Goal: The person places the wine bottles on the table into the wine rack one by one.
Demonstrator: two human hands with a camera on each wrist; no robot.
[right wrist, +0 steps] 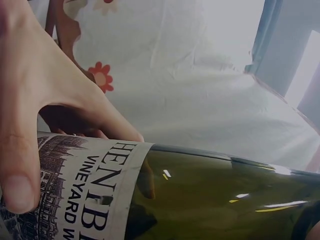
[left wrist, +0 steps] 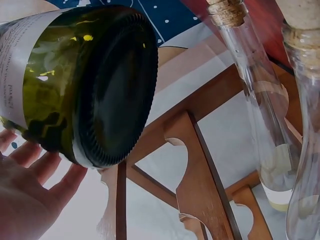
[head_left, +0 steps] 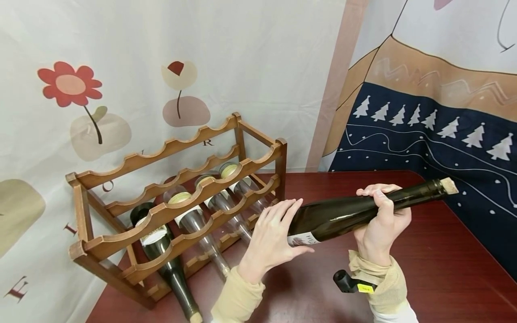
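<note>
A dark green wine bottle [head_left: 335, 220] with a pale cork [head_left: 449, 185] is held aslant above the table, its neck toward the right. My right hand [head_left: 381, 220] grips it around the shoulder and neck, thumb over the near side. My left hand [head_left: 272, 233] holds the label end, thumb and fingers on opposite sides of the body. In the left wrist view, the ridged bottle base [left wrist: 120, 90] faces the camera, fingertips against the glass beside it. The printed label [right wrist: 95, 190] shows close up in the right wrist view, with the left thumb on it.
Left of the hands stands a wooden wine rack [head_left: 226, 181] with scalloped rails. Its lower level holds a dark corked bottle [head_left: 177, 282] and several clear bottles [head_left: 206, 237], necks toward me. Below is a red-brown table [head_left: 444, 269]; printed cloths [head_left: 262, 67] hang behind.
</note>
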